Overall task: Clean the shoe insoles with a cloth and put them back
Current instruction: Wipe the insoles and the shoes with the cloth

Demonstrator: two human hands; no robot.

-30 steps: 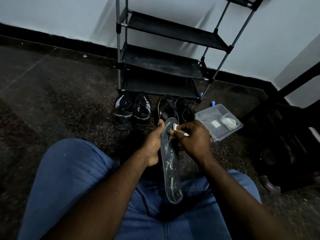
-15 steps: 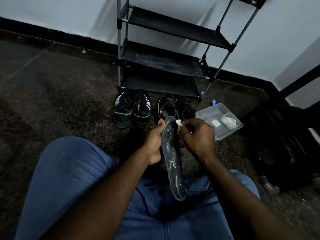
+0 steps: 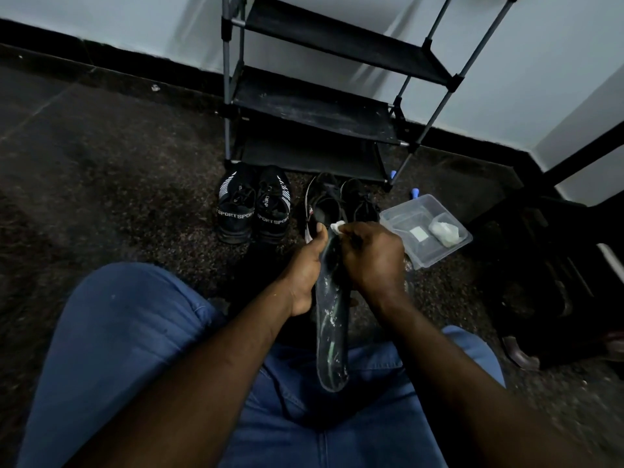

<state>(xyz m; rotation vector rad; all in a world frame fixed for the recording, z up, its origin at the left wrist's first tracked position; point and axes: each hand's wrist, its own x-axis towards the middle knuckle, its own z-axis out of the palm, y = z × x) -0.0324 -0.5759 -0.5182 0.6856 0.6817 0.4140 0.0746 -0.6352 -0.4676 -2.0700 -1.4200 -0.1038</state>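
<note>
A long dark insole (image 3: 332,336) stands upright over my lap, its heel end resting near my jeans. My left hand (image 3: 305,268) grips its upper left edge, thumb pointing up. My right hand (image 3: 369,256) holds a small white cloth (image 3: 337,227) pressed against the top of the insole and covers that end. On the floor ahead stand two black "SPORT" sneakers (image 3: 253,211) and a second dark pair of shoes (image 3: 341,204).
A black shoe rack (image 3: 317,106) with metal poles stands against the wall behind the shoes. A clear plastic container (image 3: 425,231) holding white wipes sits on the floor to the right. Dark furniture (image 3: 553,271) fills the right side.
My right hand with the cloth has slid from the insole's right side to its top end. The insole has tilted slightly more upright.
</note>
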